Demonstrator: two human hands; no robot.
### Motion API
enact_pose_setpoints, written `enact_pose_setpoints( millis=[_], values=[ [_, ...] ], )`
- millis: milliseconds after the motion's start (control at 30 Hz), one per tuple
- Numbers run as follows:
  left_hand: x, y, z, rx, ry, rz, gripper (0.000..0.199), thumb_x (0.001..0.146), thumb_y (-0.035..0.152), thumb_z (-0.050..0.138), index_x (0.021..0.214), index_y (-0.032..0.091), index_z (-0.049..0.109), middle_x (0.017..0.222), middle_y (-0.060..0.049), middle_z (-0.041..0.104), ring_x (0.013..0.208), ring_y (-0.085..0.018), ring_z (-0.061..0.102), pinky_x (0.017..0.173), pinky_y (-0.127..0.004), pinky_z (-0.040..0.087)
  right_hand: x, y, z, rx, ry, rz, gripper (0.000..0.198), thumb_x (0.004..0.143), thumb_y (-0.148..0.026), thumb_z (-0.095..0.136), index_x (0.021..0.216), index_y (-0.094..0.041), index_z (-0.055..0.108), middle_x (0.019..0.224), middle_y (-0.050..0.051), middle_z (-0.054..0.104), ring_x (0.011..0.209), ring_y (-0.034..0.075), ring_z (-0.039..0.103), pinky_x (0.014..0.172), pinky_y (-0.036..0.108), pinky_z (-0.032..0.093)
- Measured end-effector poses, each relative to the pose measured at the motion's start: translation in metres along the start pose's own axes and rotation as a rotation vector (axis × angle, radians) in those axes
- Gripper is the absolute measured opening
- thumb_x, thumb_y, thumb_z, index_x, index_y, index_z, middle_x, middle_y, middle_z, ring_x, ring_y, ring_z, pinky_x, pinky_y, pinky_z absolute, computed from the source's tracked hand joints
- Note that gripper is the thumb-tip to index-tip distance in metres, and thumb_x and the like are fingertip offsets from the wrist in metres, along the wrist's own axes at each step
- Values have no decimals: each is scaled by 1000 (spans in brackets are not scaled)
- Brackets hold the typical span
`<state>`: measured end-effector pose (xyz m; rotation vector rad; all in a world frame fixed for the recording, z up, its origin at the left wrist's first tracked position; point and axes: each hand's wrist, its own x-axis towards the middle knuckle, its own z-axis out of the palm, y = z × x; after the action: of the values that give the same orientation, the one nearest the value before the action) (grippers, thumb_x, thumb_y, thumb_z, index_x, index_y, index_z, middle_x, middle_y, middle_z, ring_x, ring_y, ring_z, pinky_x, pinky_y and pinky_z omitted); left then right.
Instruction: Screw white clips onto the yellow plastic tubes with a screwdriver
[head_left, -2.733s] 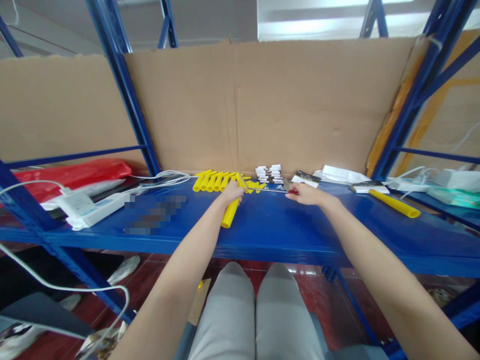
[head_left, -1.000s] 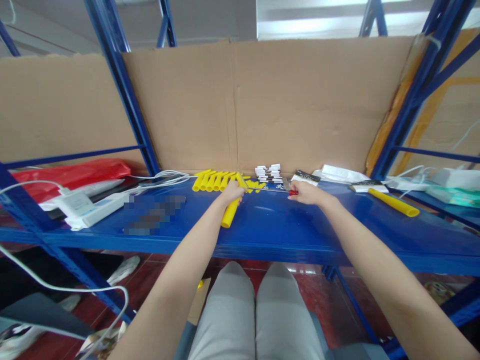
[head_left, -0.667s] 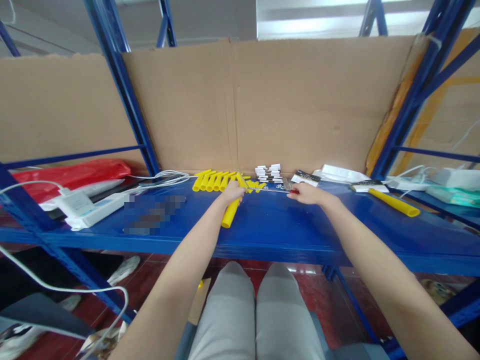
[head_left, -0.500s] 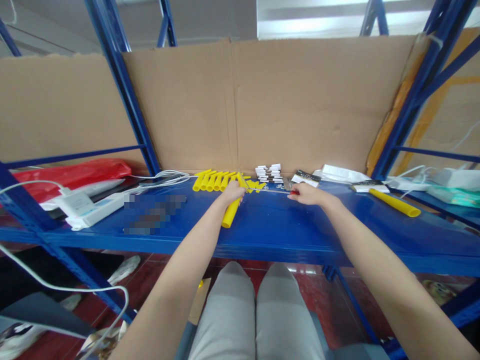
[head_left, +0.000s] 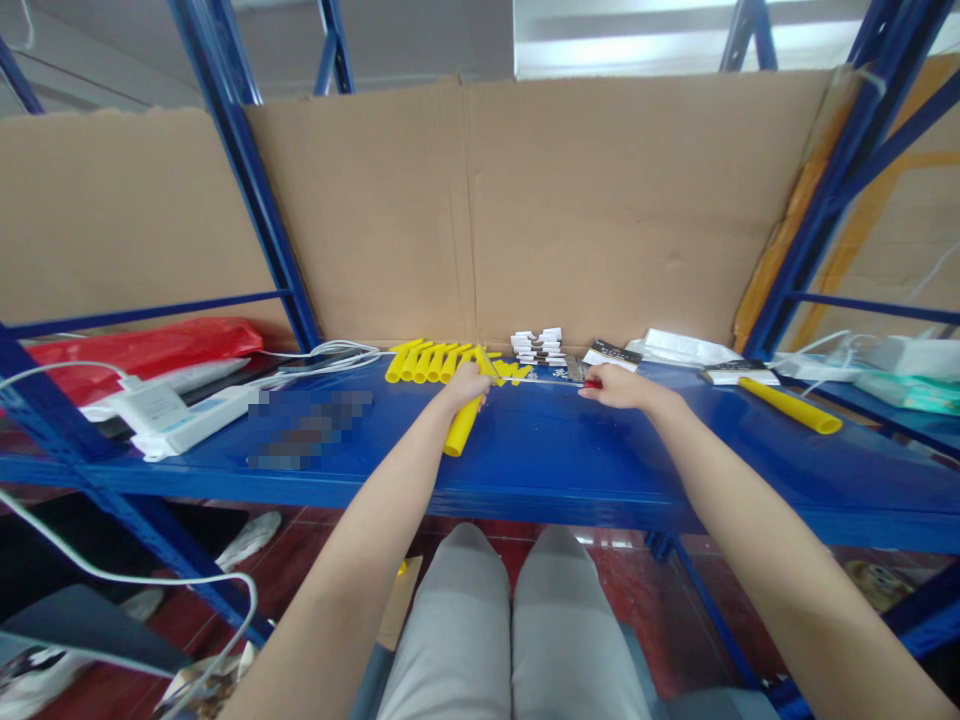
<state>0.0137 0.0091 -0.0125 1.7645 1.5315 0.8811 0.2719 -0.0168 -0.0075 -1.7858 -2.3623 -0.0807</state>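
My left hand (head_left: 471, 383) is closed around a yellow tube (head_left: 463, 428), whose open lower end points toward me. A screwdriver (head_left: 544, 380) with a red handle and a long thin metal shaft is gripped in my right hand (head_left: 611, 386). Its shaft runs left to the tube, close by my left fingers; whether the tip touches or enters it is too small to tell. Behind my left hand lies a row of several yellow tubes (head_left: 415, 367). Small yellow pieces (head_left: 514, 373) and tiny metal parts (head_left: 559, 373) lie between my hands, farther back.
Stacked white-and-dark packets (head_left: 537, 347) stand at the cardboard wall (head_left: 600, 200). Another yellow tube (head_left: 795, 408) rests at the right on the blue shelf (head_left: 562, 455). A white power strip (head_left: 195, 425), cables (head_left: 337, 355) and a red bag (head_left: 150, 345) lie left. Blue uprights flank the space.
My right hand has shifted very slightly to the right with the screwdriver. My left hand and the yellow tube stay in place.
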Motion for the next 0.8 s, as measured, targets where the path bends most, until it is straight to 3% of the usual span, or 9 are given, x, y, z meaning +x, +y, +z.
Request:
enact_pose_setpoints(
  millis=[800],
  values=[
    [3,-2,1,-20,-28,-7,22,76,10,52,56,19,46,36,2,44,35,-13,48,46,-26,44,2,4,2,7,8,-2,13,84,-27,56,84,-16,62,85,9,69,74,18,62,66,25,42]
  ],
)
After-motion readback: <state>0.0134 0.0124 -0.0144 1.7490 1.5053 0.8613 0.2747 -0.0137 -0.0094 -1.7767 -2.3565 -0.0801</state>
